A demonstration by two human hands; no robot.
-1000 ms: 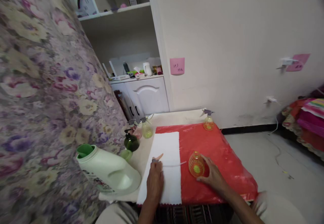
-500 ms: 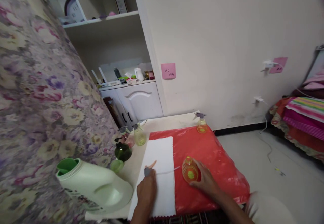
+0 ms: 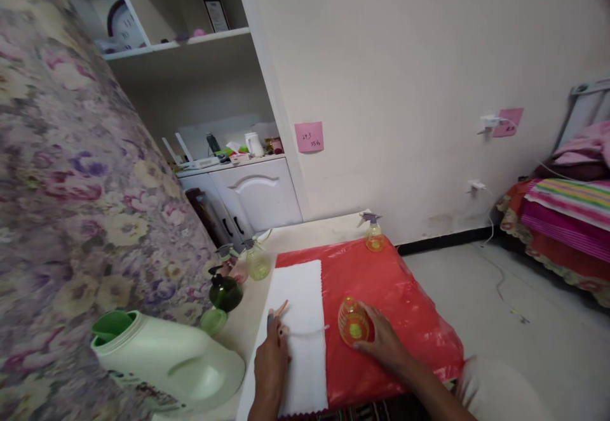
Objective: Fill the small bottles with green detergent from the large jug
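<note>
Here the person's left hand [image 3: 271, 362] has its fingers closed around a grey spray head with an orange trigger [image 3: 283, 308], just above the white rectangular cloth with a scalloped edge [image 3: 302, 287]. Out to the right runs a thin, whitish tube [image 3: 307, 333], its tip reaching the cloth's border. And over on the other side, the right hand [image 3: 384, 345] curves round a rounded, see-through yellow-orange bottle [image 3: 351, 316], thumb low, fingers along its right side! That bottle is over the shiny red plastic sheet [image 3: 395, 287], near the tube's tip but apart from it; whether its base touches the sheet, one cannot tell. At the far right corner stands a clear yellow spray bottle with a grey head [image 3: 374, 241]. Along the left, a big pale-green plastic jug [image 3: 176, 364] sits near a dark-green pump bottle [image 3: 225, 293].
</note>
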